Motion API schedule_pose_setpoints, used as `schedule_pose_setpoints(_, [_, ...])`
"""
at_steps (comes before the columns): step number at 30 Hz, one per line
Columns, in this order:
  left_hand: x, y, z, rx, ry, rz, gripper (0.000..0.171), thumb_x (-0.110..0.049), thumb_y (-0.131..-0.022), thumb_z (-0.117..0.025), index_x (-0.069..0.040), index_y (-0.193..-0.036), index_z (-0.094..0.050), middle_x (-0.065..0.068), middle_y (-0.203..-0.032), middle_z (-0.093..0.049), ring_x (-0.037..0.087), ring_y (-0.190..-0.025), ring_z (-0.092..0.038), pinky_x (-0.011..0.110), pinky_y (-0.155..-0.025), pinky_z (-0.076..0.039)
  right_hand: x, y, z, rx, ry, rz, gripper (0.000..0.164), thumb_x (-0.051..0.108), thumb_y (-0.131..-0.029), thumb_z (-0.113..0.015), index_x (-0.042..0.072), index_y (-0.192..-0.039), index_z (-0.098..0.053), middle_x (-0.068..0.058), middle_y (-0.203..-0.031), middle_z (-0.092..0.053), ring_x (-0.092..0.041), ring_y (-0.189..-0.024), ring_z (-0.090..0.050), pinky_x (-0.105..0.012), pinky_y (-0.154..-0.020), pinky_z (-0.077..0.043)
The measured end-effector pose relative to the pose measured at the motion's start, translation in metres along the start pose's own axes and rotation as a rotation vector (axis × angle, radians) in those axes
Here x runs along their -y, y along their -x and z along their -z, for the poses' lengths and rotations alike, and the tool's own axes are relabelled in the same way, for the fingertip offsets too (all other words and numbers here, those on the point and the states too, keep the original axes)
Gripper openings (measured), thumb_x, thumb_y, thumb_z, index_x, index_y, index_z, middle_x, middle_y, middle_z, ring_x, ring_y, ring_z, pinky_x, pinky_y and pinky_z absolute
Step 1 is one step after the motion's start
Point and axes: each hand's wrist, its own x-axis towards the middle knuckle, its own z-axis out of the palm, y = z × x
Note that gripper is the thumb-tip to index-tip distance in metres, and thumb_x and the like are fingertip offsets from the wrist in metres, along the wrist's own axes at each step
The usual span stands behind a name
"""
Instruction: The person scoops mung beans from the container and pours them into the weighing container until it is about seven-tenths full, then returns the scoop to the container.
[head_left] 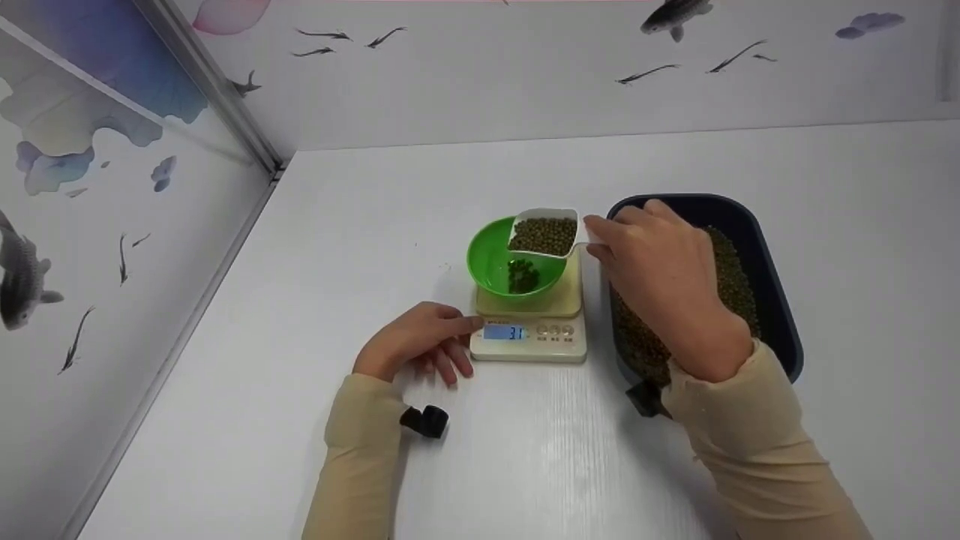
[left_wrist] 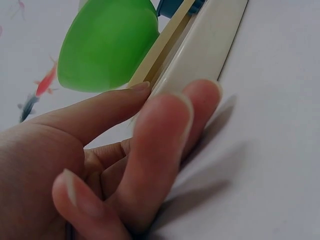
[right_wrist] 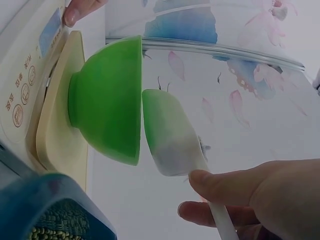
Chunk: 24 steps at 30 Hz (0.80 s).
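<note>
A white scoop [head_left: 581,238] heaped with small green mung beans [head_left: 546,235] is held over the rim of a green bowl [head_left: 486,259]. My right hand [head_left: 664,270] grips its handle, as the right wrist view shows too. A few beans [head_left: 523,277] lie at the bottom of the bowl. Under the bowl is a kitchen scale [head_left: 529,348], its lit display reading about 3.1. My left hand [head_left: 420,337] rests by the scale's left side. In the left wrist view its thumb touches the scale edge while the other fingers [left_wrist: 157,135] are loosely bent, holding nothing.
A dark blue tub [head_left: 780,330] of mung beans stands right of the scale, partly beneath my right forearm. Printed white panels [head_left: 480,75] rise behind the white table [head_left: 337,225] and along its left side. Black straps [head_left: 427,421] hang at both wrists.
</note>
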Motion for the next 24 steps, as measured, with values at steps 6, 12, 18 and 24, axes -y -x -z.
schedule_pose_setpoints(6, [0.0013,-0.0008,0.0003,0.002,0.01,-0.001,0.054,-0.054,-0.078,-0.059,-0.002,-0.089,-0.059,0.018,-0.074,-0.066,0.03,-0.058,-0.064,0.023,-0.037,-0.036,0.0005,0.0003,-0.0003,0.009,-0.009,0.006,0.019,0.015,-0.074,-0.073,0.017,-0.092,-0.068,-0.004,-0.073,-0.062,-0.022,-0.061,-0.046,-0.036,-0.04,-0.04])
schedule_pose_setpoints(12, [0.0009,-0.0014,0.0004,-0.002,0.01,-0.001,0.055,-0.055,-0.077,-0.059,-0.002,-0.089,-0.059,0.018,-0.074,-0.066,0.031,-0.058,-0.064,0.023,-0.037,-0.036,0.0019,-0.0001,-0.0003,0.029,-0.015,-0.041,0.021,0.015,-0.075,-0.073,0.019,-0.094,-0.069,-0.004,-0.077,-0.063,-0.021,-0.063,-0.047,-0.036,-0.043,-0.042])
schedule_pose_setpoints(18, [0.0002,-0.0015,0.0008,-0.002,-0.006,0.002,0.054,-0.055,-0.077,-0.058,-0.002,-0.088,-0.059,0.017,-0.074,-0.067,0.03,-0.059,-0.064,0.022,-0.037,-0.035,0.003,-0.0005,-0.0002,0.052,-0.016,-0.085,0.022,0.016,-0.076,-0.072,0.02,-0.098,-0.069,-0.005,-0.079,-0.063,-0.022,-0.067,-0.047,-0.037,-0.046,-0.044])
schedule_pose_setpoints(24, [0.0,-0.0004,0.0006,-0.003,0.002,0.008,0.053,-0.055,-0.077,-0.059,-0.002,-0.089,-0.059,0.017,-0.074,-0.067,0.03,-0.058,-0.064,0.023,-0.037,-0.036,0.0034,0.0007,-0.0011,0.022,-0.015,-0.071,0.02,0.015,-0.075,-0.073,0.02,-0.094,-0.07,-0.005,-0.075,-0.061,-0.022,-0.064,-0.045,-0.036,-0.043,-0.042])
